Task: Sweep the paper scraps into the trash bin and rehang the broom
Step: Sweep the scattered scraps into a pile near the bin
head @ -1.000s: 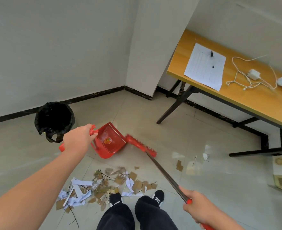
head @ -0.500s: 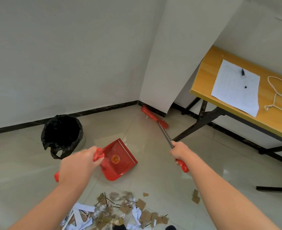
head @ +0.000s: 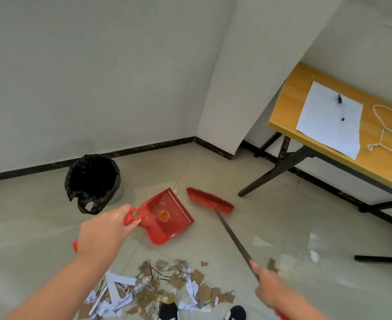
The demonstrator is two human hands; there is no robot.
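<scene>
My left hand (head: 102,232) grips the handle of a red dustpan (head: 167,215), whose pan rests on the tiled floor just beyond the scraps. My right hand (head: 268,286) is closed on the thin shaft of a red broom (head: 210,200); its head lies on the floor to the right of the dustpan. A pile of white and brown paper scraps (head: 162,289) is spread on the floor at my feet. The trash bin (head: 93,179), lined with a black bag, stands by the wall behind and left of the dustpan.
A yellow-topped table (head: 379,167) on black legs stands at the right, with a paper sheet (head: 328,121) and a white cord on it. A wall corner juts out behind the broom. A few stray scraps (head: 315,256) lie on the floor at the right.
The broom head has swung back from near the wall corner to the floor beside the dustpan. My right hand has pulled down and nearer to me. The dustpan has barely moved.
</scene>
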